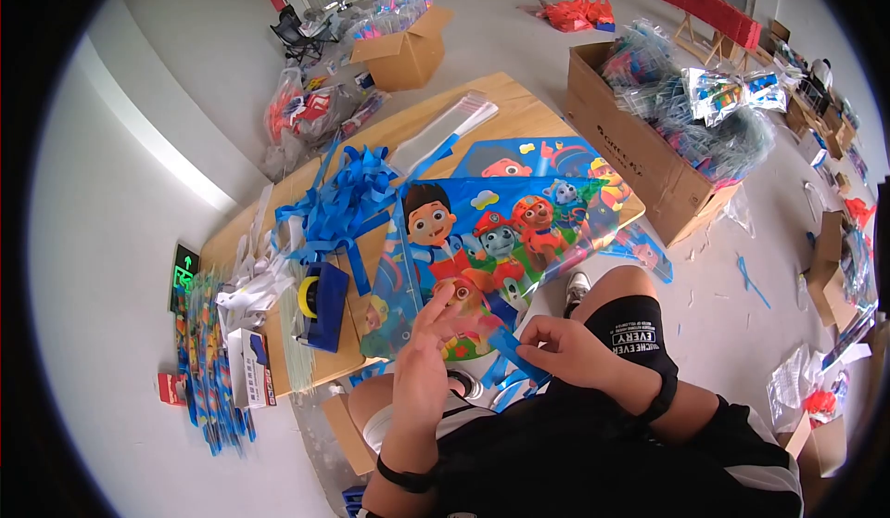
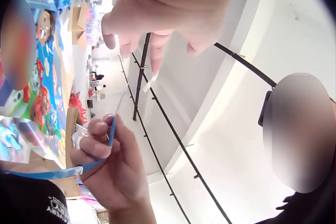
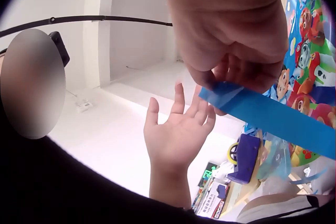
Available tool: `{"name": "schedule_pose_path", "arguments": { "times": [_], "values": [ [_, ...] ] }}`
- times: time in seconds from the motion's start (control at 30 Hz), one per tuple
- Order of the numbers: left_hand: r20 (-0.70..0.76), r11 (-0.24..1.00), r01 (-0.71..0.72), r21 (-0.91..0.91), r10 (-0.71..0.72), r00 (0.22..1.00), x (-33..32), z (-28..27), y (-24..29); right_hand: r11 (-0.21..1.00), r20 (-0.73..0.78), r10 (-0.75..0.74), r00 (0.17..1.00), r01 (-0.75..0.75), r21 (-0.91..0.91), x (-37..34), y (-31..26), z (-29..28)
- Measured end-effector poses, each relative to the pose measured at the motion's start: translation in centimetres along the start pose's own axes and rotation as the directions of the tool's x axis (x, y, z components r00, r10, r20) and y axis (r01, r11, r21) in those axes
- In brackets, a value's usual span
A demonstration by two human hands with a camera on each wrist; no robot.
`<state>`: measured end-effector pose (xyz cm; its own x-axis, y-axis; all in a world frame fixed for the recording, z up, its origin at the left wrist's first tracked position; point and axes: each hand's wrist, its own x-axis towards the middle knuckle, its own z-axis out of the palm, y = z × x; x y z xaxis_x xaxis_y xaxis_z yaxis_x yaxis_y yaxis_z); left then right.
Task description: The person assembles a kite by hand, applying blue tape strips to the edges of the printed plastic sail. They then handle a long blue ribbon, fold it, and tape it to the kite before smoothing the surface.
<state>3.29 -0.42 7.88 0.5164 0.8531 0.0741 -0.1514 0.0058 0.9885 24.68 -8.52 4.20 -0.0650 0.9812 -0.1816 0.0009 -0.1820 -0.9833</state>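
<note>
My right hand (image 1: 561, 346) pinches the end of a flat blue ribbon (image 3: 278, 116) between thumb and fingers, in front of my lap. Close to it, my left hand (image 1: 426, 365) is raised with the fingers apart, palm showing in the right wrist view. At one left fingertip, a small whitish piece (image 2: 150, 83) shows in the left wrist view; its kind is too small to make out. Beyond both hands, glossy plastic sheets printed with cartoon characters (image 1: 487, 217) lie on the wooden table (image 1: 519, 105).
On the table's left stand a blue tape dispenser (image 1: 329, 309) with a yellow core and a heap of blue ribbons (image 1: 348, 193). Clear strips (image 1: 445, 133) lie at the back. A large carton (image 1: 630, 138) full of plastic packs is beyond the right edge; another carton (image 1: 408, 54) stands behind.
</note>
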Motion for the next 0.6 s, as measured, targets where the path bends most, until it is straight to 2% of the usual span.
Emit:
{"name": "schedule_pose_path", "arguments": {
  "times": [0.1, 0.17, 0.2, 0.27, 0.47, 0.6],
  "values": [
    [0.084, 0.998, -0.001, -0.059, 0.006, 0.996, 0.0, -0.8, -1.0, 0.999, -0.023, 0.035, 0.999, -0.035, -0.001, 0.0, -0.1, -0.1],
    [0.04, 0.978, 0.168, -0.126, -0.165, 0.986, 0.0, -0.4, -1.1, 0.999, -0.018, 0.049, 0.999, -0.049, 0.018, 0.1, 0.0, -0.1],
    [0.039, 0.978, 0.169, -0.126, -0.165, 0.985, 0.1, -0.5, -1.2, 1.0, -0.022, 0.02, 1.0, -0.02, 0.002, 0.2, 0.3, -0.1],
    [0.033, 0.984, 0.171, 0.049, -0.173, 0.984, 0.4, -0.6, -1.6, 1.0, -0.024, -0.007, 1.0, 0.007, -0.014, 0.3, 0.4, 0.0],
    [0.021, 0.988, 0.157, 0.0, -0.157, 0.987, 0.5, -0.8, -2.3, 1.0, -0.01, 0.008, 1.0, -0.008, -0.007, 0.4, 0.4, 0.0],
    [0.023, 0.993, 0.114, 0.021, -0.115, 0.993, 0.6, -1.1, -3.0, 0.999, 0.013, -0.04, 0.999, 0.04, 0.001, 0.5, 0.6, 0.1]
  ]
}}
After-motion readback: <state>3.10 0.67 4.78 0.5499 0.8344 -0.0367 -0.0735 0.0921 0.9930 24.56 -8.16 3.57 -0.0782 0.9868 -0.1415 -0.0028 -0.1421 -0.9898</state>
